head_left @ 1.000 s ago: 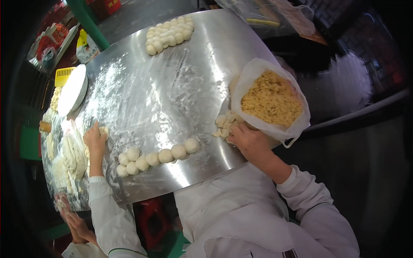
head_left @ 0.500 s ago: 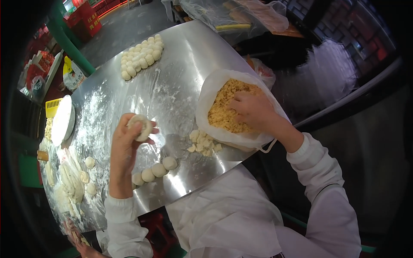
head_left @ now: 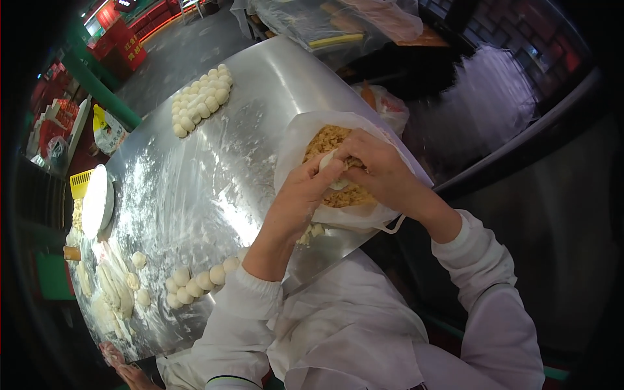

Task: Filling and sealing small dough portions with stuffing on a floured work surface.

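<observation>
Over the white plastic bag (head_left: 289,149) of yellow crumbly filling (head_left: 351,195), my left hand (head_left: 302,198) holds a pale dough round (head_left: 335,183). My right hand (head_left: 383,179) meets it, fingers curled on crumbly filling at the dough; exactly what is between the fingertips is partly hidden. Small dough pieces (head_left: 314,232) lie beside the bag, partly covered by my left arm. A row of smooth dough balls (head_left: 203,279) lies near the front edge of the steel table (head_left: 247,78).
Several dough balls (head_left: 201,101) sit at the back. At left are a white basin (head_left: 97,198), yellow basket (head_left: 80,184), dough mass (head_left: 117,286) and a co-worker's hands (head_left: 127,370). A green pole (head_left: 101,91) stands behind; plastic-covered items (head_left: 338,26) lie at back right.
My left hand rose from the table with a dough round and moved right to over the bag. My right hand went from the dough pieces into the filling, then up to meet the dough.
</observation>
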Demonstrator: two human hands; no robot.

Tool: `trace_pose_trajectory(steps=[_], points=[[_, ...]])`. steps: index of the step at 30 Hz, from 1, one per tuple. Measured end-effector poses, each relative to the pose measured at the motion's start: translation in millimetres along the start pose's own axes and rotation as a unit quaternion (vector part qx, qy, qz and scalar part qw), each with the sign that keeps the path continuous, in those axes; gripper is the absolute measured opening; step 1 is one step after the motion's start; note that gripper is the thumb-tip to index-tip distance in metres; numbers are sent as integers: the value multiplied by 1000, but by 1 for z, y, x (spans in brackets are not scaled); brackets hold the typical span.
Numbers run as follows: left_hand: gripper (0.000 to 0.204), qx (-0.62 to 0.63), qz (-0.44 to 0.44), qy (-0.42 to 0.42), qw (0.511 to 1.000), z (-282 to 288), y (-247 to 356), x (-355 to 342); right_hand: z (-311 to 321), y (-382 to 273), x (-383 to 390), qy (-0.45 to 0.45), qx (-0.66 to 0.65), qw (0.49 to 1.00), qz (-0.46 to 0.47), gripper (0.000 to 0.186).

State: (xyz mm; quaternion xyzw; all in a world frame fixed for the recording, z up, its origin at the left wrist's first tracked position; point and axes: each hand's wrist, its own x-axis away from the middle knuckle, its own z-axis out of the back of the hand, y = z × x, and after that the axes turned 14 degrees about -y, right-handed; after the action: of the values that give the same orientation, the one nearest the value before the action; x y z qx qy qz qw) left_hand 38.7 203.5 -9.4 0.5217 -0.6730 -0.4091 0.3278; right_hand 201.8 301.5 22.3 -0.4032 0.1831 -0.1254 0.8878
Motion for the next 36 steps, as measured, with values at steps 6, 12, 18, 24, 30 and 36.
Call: trace_pose_trajectory(steps=[6, 12, 18, 24, 30, 36], points=[[46, 14, -37, 35, 999, -1, -2, -1, 6, -6, -2, 10, -45, 999, -8, 23], [42, 14, -49, 38, 998, -5, -7, -1, -10, 1, 0, 36, -10, 999, 0, 23], [33, -14, -65, 121, 990, 4, 1, 13, -12, -4, 2, 68, -23, 997, -10, 23], [33, 116, -113, 98, 982, -15, 9, 19, -18, 6, 7, 31, 80, 996, 18, 45], [40, 183, -111, 52, 975, -25, -5, 28, -39, -4, 2, 62, 157, 980, 110, 58], [45, 122, -90, 46, 987, -23, -5, 37, -45, -8, -1, 34, -28, 998, 53, 34]])
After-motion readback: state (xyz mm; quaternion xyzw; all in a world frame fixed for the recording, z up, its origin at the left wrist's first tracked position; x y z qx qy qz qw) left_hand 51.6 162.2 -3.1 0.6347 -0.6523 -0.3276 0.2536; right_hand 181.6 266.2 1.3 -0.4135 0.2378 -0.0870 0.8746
